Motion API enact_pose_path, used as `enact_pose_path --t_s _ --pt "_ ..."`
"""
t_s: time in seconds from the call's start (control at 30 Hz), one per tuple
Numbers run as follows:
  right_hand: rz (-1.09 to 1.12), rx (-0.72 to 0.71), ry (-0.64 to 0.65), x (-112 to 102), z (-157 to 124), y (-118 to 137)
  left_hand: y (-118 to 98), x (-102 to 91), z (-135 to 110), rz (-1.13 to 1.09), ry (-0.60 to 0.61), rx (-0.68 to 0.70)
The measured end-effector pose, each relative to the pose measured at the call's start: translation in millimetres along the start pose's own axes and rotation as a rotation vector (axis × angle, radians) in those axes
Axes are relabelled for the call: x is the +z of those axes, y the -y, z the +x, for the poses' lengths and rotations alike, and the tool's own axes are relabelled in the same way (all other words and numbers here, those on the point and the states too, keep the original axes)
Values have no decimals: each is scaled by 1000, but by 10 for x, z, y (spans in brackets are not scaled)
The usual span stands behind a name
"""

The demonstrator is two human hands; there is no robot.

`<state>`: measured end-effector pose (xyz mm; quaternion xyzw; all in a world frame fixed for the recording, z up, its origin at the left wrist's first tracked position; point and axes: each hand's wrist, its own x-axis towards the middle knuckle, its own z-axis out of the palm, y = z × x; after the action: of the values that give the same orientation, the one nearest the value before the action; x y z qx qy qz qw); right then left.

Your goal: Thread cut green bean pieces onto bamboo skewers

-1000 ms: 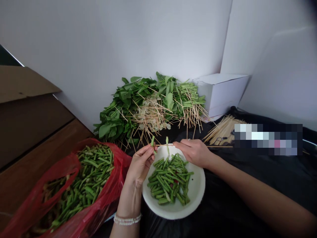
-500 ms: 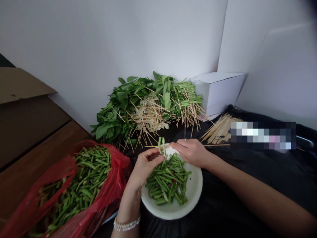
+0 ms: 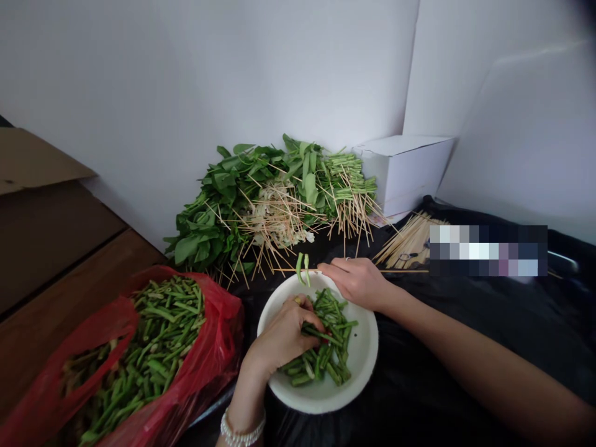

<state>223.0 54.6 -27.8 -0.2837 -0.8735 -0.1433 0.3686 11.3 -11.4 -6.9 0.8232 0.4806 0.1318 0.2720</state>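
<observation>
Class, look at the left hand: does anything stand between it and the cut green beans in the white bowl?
Nothing visible does. The left hand is already down on the cut green beans, inside the white bowl.

Everything beneath the pixelated patch (image 3: 488,251) right of the bamboo skewers (image 3: 405,245) unreadable

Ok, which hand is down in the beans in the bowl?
The left hand, with the bracelet; the right hand is at the rim, holding a skewer.
</observation>
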Motion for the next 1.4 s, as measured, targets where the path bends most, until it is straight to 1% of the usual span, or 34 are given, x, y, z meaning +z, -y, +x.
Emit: enact_pose_path --t_s 0.1,0.2,0.37,0.5,0.6,0.73,0.83,0.93,1.07,1.2,1.4 --pt "-11 14 -7 2 0 2 12 23 20 -35 -48 6" --pt "5 68 -51 -14 8 -1 49 -1 37 -147 -171 -31" --pt "89 163 -170 -58 28 -28 141 -97 50 -329 -386 -164" --pt "109 171 -179 -63 28 -20 183 -153 57 -586 -578 -246" --pt "102 136 -148 -50 22 11 180 -174 59 -821 -689 -245" --pt "58 59 -86 -39 18 42 164 -192 61 -1178 -751 -219" --pt "23 23 -59 -37 16 43 159 -210 64 -1317 -796 -206" --pt "13 14 -54 -35 13 38 152 -226 65 -1351 -835 -204" --pt "9 4 -60 -29 9 34 129 -237 64 -1367 -856 -216" --pt "-13 -10 -48 -28 8 31 107 -249 67 -1360 -876 -243" --pt "15 4 -47 -33 7 29 101 -277 73 -1382 -938 -282"
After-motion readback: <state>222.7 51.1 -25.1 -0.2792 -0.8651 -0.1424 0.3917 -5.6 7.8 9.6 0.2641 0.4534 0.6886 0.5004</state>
